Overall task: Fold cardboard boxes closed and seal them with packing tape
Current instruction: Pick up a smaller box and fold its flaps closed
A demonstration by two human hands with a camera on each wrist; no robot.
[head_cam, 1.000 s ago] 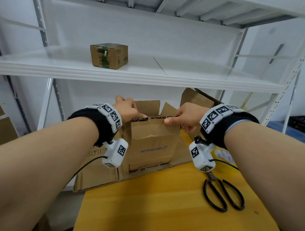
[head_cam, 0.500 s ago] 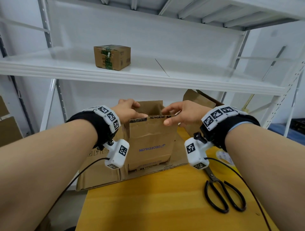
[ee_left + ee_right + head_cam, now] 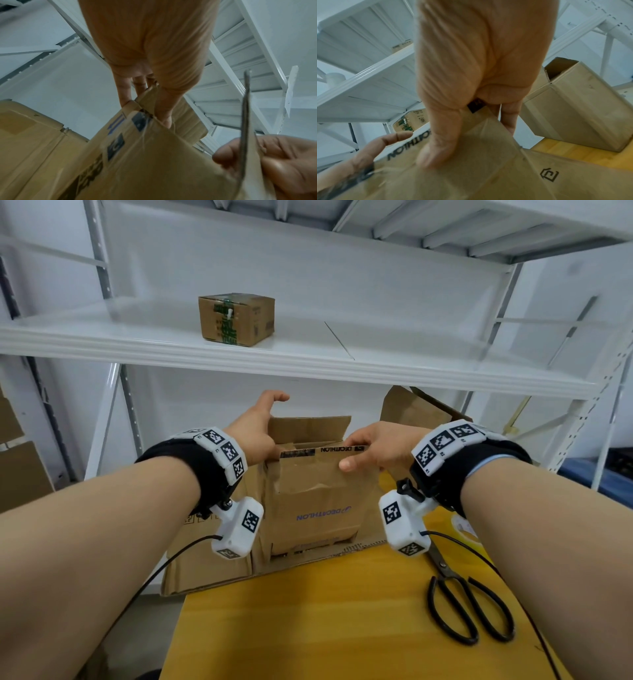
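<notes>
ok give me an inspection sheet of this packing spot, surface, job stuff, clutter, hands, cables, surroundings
surface: yellow wooden table.
job's things: open cardboard box standing on flattened cardboard, flaps up, no fresh tape seen; tape roll mostly hidden behind the right wrist.
clutter: black scissors lying on the table at the right; second open box behind.
hands: left hand at the box's left top corner, thumb inside, fingers outside; right hand pinches the near flap's top edge.
cables: black cable hangs from the left wrist camera; another crosses the table from the right one, close to the scissors.
surroundings: white metal shelf carrying a small taped box.
</notes>
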